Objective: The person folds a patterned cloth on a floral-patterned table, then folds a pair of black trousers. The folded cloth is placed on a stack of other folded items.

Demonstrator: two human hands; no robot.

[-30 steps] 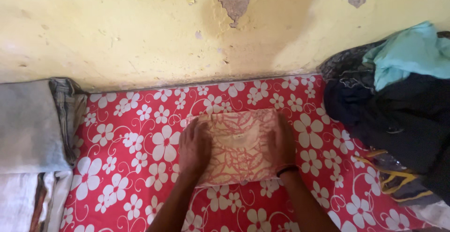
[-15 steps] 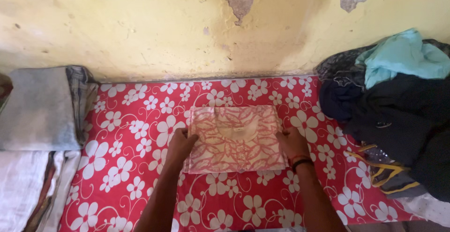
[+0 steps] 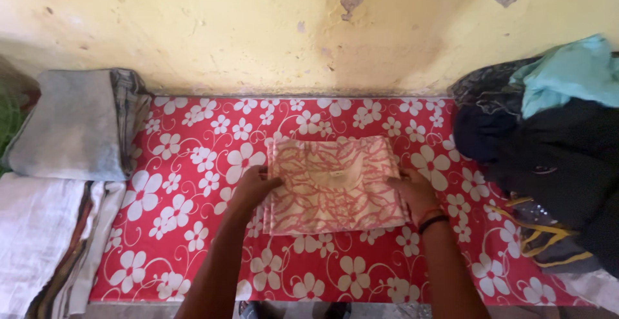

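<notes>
Left hand and right hand pinch opposite edges of the folded cloth between them; light, limp, best lifted from both sides.

Soft, warm daylight filled the scene, brightest on the yellow wall at the far side, where a pale wash ran across the upper left. No hard glare showed anywhere. The wall dimmed toward a brownish shadow patch at centre, just above the red flowered sheet. Shadows under the left hand and right hand were faint and diffuse, edging the folded leaf-print cloth. The dark clothes pile at right lost detail in its blacks. Focus was soft overall, with slight smear. The wall-sheet line bowed gently, and the near corners looked stretched and murky.
</notes>
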